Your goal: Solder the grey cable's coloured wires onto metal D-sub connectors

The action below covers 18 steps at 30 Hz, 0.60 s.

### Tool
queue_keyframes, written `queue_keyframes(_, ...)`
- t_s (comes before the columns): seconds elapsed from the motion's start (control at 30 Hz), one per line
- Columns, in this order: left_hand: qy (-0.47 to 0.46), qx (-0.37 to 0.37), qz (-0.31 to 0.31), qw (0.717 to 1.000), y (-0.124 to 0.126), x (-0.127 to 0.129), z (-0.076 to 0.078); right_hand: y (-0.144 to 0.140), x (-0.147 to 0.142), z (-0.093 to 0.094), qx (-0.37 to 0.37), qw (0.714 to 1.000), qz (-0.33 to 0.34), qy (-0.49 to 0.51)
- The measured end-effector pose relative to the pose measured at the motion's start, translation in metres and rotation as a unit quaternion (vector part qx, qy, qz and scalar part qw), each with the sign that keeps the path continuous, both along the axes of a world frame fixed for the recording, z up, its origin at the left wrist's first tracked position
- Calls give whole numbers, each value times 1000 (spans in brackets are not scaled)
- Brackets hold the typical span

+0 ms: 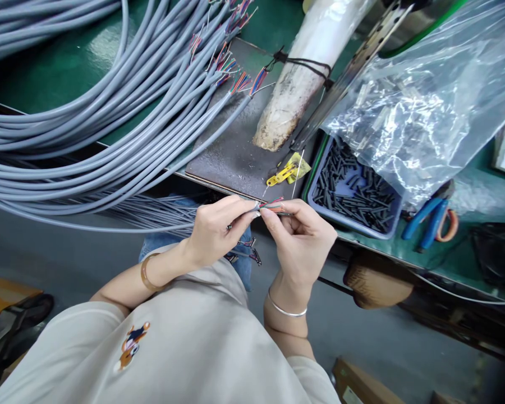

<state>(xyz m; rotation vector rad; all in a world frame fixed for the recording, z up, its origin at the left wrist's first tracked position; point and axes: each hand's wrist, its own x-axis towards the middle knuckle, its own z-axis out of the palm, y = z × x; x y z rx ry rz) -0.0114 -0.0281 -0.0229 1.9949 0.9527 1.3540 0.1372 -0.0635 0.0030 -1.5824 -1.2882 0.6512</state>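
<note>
Coloured wires (272, 205) pinched between my left hand (216, 227) and right hand (303, 238) near the tray (320, 193); loosen, and strands splay.

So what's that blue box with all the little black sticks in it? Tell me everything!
The blue tray is a shallow plastic bin with a raised rim, heaped with short black tubes lying every which way. It sits on the green bench, right of a dark metal plate. A crinkly clear plastic bag droops over its far side.
</note>
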Motion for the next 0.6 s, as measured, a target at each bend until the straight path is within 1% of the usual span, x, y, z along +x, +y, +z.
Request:
queue_keyframes(0.1, 10, 12, 2, 1000, 0, 0, -2, 0, 1, 0, 1, 1000, 3, -9)
queue_keyframes(0.27, 8, 45, -14, 999, -1, -1, -3, -2, 3, 1, -8, 1000, 13, 15)
queue_keyframes(0.3, 5, 30, -21, 999, -1, -1, -2, -2, 3, 1, -10, 1000, 16, 15)
queue_keyframes(0.33, -6, -6, -32, 999, -2, -2, 0, -3, 2, 1, -9, 1000, 19, 14)
queue_keyframes(0.37, -27, -68, -50, 996, -2, -3, 3, -3, 1, 0, -3, 1000, 21, 12)
queue_keyframes(0.4, -59, -154, -77, 983, -1, -3, 6, -4, -1, 0, 9, 1000, 22, 7)
queue_keyframes(0.43, -100, -252, -111, 956, -1, -4, 9, -4, -4, -1, 27, 999, 20, 0)
queue_keyframes(0.47, -146, -347, -148, 915, 0, -5, 13, -5, -6, -2, 48, 999, 16, -7)
queue_keyframes(0.5, -191, -423, -180, 867, 1, -6, 16, -5, -9, -3, 69, 998, 10, -12)
queue_keyframes(0.53, -230, -477, -204, 823, 3, -7, 18, -5, -12, -4, 86, 996, 3, -10)
queue_keyframes(0.57, -261, -509, -220, 790, 4, -7, 20, -4, -14, -4, 94, 996, -2, 0)
queue_keyframes(0.6, -284, -524, -227, 770, 5, -7, 22, -3, -15, -5, 95, 995, -6, 20)
